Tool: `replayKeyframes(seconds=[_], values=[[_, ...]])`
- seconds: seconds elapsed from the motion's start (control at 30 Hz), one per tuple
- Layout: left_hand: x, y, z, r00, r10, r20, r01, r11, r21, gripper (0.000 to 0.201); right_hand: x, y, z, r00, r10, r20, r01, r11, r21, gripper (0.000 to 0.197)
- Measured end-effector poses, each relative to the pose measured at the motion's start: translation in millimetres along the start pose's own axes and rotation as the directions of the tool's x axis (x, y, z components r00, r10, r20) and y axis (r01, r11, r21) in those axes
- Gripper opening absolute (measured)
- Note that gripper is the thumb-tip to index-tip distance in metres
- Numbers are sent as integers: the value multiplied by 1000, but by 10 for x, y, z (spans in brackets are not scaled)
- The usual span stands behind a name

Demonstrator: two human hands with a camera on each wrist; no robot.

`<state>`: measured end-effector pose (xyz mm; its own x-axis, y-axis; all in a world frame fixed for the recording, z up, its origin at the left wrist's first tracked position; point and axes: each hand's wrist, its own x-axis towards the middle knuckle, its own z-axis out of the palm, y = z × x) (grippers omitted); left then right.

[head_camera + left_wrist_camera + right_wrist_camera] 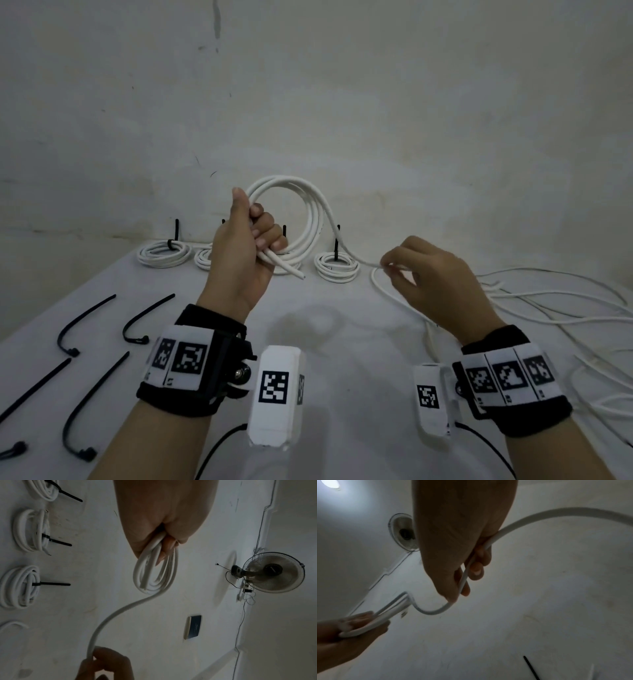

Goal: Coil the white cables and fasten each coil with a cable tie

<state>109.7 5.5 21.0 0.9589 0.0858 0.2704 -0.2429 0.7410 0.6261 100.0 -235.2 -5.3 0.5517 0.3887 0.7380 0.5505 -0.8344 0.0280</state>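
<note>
White, round-sheathed cable wound into a loose coil (301, 219) stood upright above the middle of the cloth-covered counter (342, 335), clamped in the left hand (245, 246), whose fingers curled fully round the bundled turns with the thumb pointing up. A cut end of the cable poked out below that fist toward 4 o'clock. From the coil's 3 o'clock side a single strand ran down to the right hand (435, 274), which pinched it between thumb and fingertips, the other fingers loosely bent; in the right wrist view the strand passed through the hand and curved away beyond it. The loose remainder of white cable (548, 301) lay in open loops on the counter at 3 o'clock.

Behind the hands, toward 12 o'clock, finished white coils rested flat in a row, each bound by a black plastic tie with its tail sticking up: one at 10 o'clock (164, 253) and one just right of the held coil (337, 267); others were partly hidden by the left hand. Unused black cable ties (82, 325) lay spread out at 8 o'clock, apart from one another. The left wrist view also caught a wall-mounted fan (274, 572).
</note>
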Motion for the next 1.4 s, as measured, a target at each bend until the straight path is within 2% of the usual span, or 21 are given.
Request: replayKeyframes(seconds=[0.17,0.27,0.37,0.47,0.57,0.67,0.73,0.8,0.87,0.93,1.0,1.03,1.1,1.17,1.23,1.3,1.4], values=[[-20,-61,46,990,136,-44,-133,989,71,39,29,-379,-43,965,-162,207,168,986,-13,18],[-39,-106,51,976,210,-53,-199,967,160,36,50,-630,-82,929,-286,236,297,955,-12,14],[-68,-164,50,969,248,6,-240,930,278,34,80,-733,-171,927,-320,193,336,941,-52,16],[-114,-222,67,961,232,153,-275,872,404,31,99,-709,-279,935,-337,114,345,937,-60,14],[-181,-258,97,937,118,327,-285,801,526,29,120,-629,-364,945,-326,2,325,942,-84,18],[-269,-292,138,908,-7,419,-291,710,641,30,133,-616,-404,952,-282,-119,269,957,-112,24],[-330,-334,176,876,-110,469,-240,745,622,37,129,-619,-393,954,-247,-169,233,967,-101,25],[-365,-365,215,849,-214,484,-100,833,544,42,123,-599,-376,963,-194,-187,194,981,-19,23],[-370,-376,234,833,-286,474,41,886,462,43,123,-579,-369,968,-131,-214,156,982,105,20],[-363,-385,233,809,-332,484,137,909,394,46,120,-588,-359,958,-99,-269,140,980,140,24],[-364,-365,223,786,-375,490,203,907,369,49,117,-607,-338,941,-112,-319,146,986,86,30],[-364,-356,216,780,-384,494,204,902,379,50,115,-612,-322,934,-118,-337,147,987,61,31],[-386,-346,227,777,-363,514,137,895,425,39,110,-608,-284,922,-110,-371,133,990,37,30],[-406,-364,245,798,-327,507,89,895,437,35,111,-599,-246,915,-81,-396,98,995,25,28],[-398,-379,258,828,-293,478,95,914,396,31,116,-565,-199,915,-46,-402,60,998,23,25],[-390,-378,270,847,-269,458,102,929,355,31,125,-502,-164,936,-9,-351,28,998,49,25],[-385,-378,276,875,-231,426,67,928,366,37,111,-447,-128,983,34,-183,-17,996,92,46]])
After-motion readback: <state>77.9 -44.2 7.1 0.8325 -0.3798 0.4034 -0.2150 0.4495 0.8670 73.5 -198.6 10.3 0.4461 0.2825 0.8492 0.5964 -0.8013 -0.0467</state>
